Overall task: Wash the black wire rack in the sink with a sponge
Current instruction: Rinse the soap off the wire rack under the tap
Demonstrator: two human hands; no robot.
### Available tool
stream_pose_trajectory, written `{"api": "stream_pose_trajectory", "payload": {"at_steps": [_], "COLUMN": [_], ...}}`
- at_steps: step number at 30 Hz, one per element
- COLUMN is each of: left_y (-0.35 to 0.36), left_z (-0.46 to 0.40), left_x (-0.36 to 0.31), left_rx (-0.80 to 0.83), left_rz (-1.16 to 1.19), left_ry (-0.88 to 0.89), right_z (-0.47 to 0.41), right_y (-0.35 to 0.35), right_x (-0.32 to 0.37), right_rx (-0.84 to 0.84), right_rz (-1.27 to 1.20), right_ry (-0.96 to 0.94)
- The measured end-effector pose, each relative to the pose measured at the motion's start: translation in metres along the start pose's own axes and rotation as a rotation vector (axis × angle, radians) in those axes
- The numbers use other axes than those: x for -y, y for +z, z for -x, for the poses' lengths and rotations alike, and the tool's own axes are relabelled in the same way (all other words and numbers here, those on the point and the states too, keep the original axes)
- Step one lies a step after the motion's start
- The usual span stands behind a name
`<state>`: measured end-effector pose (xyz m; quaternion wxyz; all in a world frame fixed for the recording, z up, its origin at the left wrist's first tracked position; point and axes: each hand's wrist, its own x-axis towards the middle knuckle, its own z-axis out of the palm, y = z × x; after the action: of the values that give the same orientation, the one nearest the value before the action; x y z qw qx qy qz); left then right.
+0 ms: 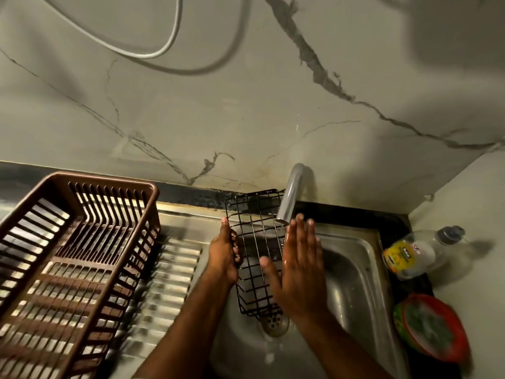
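Nearest you, your 2 forearms reach in over the steel sink (363,283). Your left hand (222,255) grips the left edge of the black wire rack (255,250), fingers curled round its side wires. Your right hand (299,266) is flat and wet, fingers straight and together, pressed against the rack's right edge — it holds nothing, and no sponge shows in it.

The rack stands on end in the basin, its long axis running from the drain (274,322) up and away toward the wall, top end beside the faucet (289,198), which runs a thin stream just by your right fingertips. So the rack lies between your hands, left one carrying it.

It's thin coated wire in an open grid — slippery when wet, I'd judge. Any sponge is likely off to your right, near the red-rimmed dish (434,326) and the clear plastic bottle (420,253); your free right hand is nearer. Left sits a brown slatted plastic basket (82,258) on the ribbed drainboard (175,274).
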<state>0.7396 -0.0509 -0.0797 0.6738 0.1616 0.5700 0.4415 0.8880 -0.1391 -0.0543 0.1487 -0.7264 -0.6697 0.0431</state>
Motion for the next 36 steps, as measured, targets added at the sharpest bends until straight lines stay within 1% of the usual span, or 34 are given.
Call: {"api": "stream_pose_trajectory", "payload": {"at_steps": [2,4,6,8,10,11,13,16,19,20,22,24,27,29,32,36], "left_y": [0.005,0.010,0.011,0.010,0.005,0.002,-0.006,-0.011,-0.010,-0.010,-0.012,-0.011,-0.013,-0.020,-0.029,-0.026], "left_z": [0.003,0.006,0.004,0.001,-0.003,-0.004,-0.007,-0.008,-0.007,-0.007,-0.009,-0.008,-0.009,-0.012,-0.011,-0.005], "left_x": [0.006,0.009,0.012,0.009,0.002,-0.001,-0.005,-0.005,-0.005,-0.005,-0.001,0.001,-0.004,-0.010,-0.014,-0.010], "left_rx": [0.053,0.093,0.084,0.077,0.048,0.039,0.020,-0.001,-0.011,-0.003,0.021,0.000,-0.058,-0.033,-0.049,-0.020], "left_rz": [-0.018,-0.023,0.005,0.018,-0.024,-0.035,-0.030,0.005,0.031,0.000,0.010,0.020,0.032,0.059,0.065,0.060], "left_ry": [-0.005,-0.029,-0.024,-0.010,0.018,0.034,0.033,0.039,0.035,0.039,0.027,0.001,0.008,-0.014,-0.003,-0.010], "right_z": [-0.026,-0.046,-0.050,-0.038,-0.014,0.000,0.022,0.023,-0.003,-0.013,-0.033,-0.044,-0.034,-0.013,0.014,0.012], "right_y": [-0.013,-0.025,-0.029,-0.024,-0.010,-0.002,0.009,0.011,0.002,-0.002,-0.011,-0.015,-0.013,-0.003,0.009,0.007], "right_x": [0.004,0.015,0.028,0.036,0.031,0.024,0.005,-0.013,-0.008,-0.003,0.009,0.024,0.037,0.030,0.008,0.002], "right_rx": [-0.022,0.003,0.031,0.057,0.068,0.084,0.113,0.118,0.077,0.063,0.047,0.090,0.107,0.131,0.174,0.182], "right_rz": [-0.004,0.005,0.015,0.014,-0.003,-0.003,0.015,0.022,0.018,0.012,-0.011,-0.013,-0.010,0.013,0.017,-0.010], "right_ry": [0.069,0.087,0.001,-0.151,-0.262,-0.285,-0.268,-0.159,-0.076,-0.043,0.004,-0.032,-0.235,-0.327,-0.286,-0.209]}}
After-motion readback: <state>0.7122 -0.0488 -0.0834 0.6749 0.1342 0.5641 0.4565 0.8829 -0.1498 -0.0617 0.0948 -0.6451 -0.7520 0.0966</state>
